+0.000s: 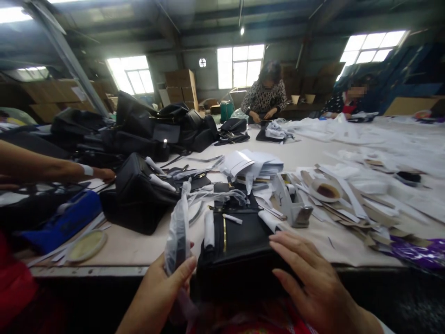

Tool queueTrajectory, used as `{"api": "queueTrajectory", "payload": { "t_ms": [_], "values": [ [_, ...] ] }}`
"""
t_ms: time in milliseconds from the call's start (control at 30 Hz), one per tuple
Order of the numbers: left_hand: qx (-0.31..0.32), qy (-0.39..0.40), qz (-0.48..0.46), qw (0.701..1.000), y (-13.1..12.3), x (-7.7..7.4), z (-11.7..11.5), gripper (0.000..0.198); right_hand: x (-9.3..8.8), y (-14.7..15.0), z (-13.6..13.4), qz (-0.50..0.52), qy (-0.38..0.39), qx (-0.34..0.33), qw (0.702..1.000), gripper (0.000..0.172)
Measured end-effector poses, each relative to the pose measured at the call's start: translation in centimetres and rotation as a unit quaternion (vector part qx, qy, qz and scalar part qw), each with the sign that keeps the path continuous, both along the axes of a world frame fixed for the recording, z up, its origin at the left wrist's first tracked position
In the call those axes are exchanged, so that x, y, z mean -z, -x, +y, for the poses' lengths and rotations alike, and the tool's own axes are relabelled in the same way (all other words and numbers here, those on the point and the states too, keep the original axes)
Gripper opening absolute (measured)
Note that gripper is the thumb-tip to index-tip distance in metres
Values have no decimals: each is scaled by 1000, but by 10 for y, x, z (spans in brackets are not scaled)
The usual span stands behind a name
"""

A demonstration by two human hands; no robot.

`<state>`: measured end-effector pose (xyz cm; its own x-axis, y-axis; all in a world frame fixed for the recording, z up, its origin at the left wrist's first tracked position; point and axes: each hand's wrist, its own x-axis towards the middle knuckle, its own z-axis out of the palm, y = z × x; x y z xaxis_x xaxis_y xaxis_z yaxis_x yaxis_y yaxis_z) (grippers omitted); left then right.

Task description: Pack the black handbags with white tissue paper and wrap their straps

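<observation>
A black handbag with a gold strip and white-wrapped handles lies at the near table edge in front of me. My right hand rests on the bag's right side with the fingers stretched out flat. My left hand is closed on a strap wrapped in clear plastic film, which runs up from the hand and over toward the bag's top.
Another black bag sits to the left, with a pile of black bags behind it. A co-worker's arm reaches in from the left. Paper scraps, a tape roll and white sheets cover the right. Two people work at the far side.
</observation>
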<state>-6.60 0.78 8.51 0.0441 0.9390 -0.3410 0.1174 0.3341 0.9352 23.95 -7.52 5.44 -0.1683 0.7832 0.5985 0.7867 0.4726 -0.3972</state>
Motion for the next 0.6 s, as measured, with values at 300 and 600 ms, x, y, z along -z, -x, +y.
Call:
{"api": "queueTrajectory", "payload": {
  "t_ms": [300,600],
  "values": [
    [144,-13,-153,977,-62,-32,-28,55,-26,68,9,417,440,-284,742,73],
    [212,-191,10,958,-55,-8,-15,66,-31,47,3,363,394,-243,809,60]
  ]
}}
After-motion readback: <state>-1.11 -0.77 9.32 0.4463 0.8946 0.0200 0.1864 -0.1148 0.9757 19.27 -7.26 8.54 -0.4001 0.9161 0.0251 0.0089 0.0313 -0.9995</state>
